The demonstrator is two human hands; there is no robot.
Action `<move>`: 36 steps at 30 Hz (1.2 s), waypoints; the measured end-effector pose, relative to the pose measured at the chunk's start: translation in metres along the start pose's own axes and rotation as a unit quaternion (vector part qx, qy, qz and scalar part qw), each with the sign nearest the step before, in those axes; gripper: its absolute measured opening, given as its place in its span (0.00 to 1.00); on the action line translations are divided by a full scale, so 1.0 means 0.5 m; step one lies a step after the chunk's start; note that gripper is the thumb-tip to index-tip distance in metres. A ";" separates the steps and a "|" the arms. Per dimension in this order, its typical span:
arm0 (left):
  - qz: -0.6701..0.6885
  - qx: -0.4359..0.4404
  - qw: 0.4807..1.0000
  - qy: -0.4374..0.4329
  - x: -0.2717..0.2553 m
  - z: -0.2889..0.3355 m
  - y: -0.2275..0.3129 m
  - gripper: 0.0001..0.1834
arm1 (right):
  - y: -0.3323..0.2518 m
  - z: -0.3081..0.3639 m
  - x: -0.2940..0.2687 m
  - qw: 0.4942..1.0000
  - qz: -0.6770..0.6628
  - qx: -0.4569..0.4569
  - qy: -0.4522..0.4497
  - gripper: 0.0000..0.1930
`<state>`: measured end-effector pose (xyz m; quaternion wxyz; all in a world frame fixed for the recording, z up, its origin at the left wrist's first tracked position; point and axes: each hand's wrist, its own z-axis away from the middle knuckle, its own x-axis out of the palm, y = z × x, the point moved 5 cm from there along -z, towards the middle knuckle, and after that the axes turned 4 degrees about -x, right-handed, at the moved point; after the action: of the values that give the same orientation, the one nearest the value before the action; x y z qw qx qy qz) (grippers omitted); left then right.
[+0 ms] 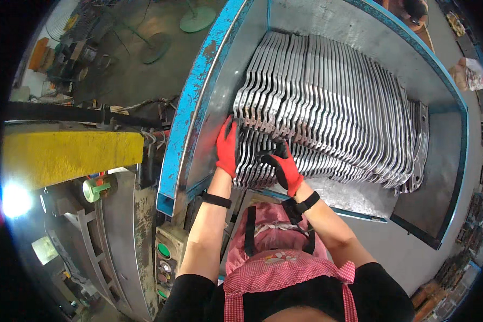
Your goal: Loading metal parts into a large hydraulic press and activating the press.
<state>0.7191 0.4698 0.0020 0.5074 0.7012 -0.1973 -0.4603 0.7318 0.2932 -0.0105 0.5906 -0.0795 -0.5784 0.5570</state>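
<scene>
Head view: the left hand (227, 147) is held at the left edge of the metal bars (327, 80); the right hand (287, 166), part-curled, is set apart at their near side. Whether a bar is gripped by either cannot be told. The bars are stacked in rows inside a blue bin (190, 91), flanked by a yellow beam (72, 155). Beyond, a green base (197, 19) is seen on the dark floor (110, 80).

Red-black gloves (228, 153) and black sleeves (378, 290) accompany a pink apron (306, 272).
</scene>
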 end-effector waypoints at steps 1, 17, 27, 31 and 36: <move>0.180 -0.120 0.976 -0.033 0.005 0.003 0.029 0.19 | 0.000 0.007 -0.005 1.000 0.005 0.014 0.012 0.29; 0.268 -0.215 0.937 -0.059 -0.034 0.086 -0.001 0.22 | -0.009 0.075 -0.048 0.968 0.251 0.020 -0.007 0.27; -0.036 0.030 0.993 -0.105 -0.039 0.056 -0.016 0.25 | -0.012 0.037 -0.061 0.946 0.321 0.009 -0.052 0.26; -0.077 0.096 0.988 -0.092 -0.030 0.039 -0.005 0.26 | -0.001 0.019 -0.070 0.953 0.299 -0.011 -0.038 0.19; 0.049 -0.139 0.976 -0.160 -0.014 -0.013 -0.049 0.24 | 0.002 0.007 -0.057 0.968 0.251 0.029 0.012 0.18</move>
<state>0.7163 0.4882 -0.0165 0.5835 0.5307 -0.2439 -0.5642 0.7368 0.2705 -0.0269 0.4413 -0.2115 -0.5164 0.7027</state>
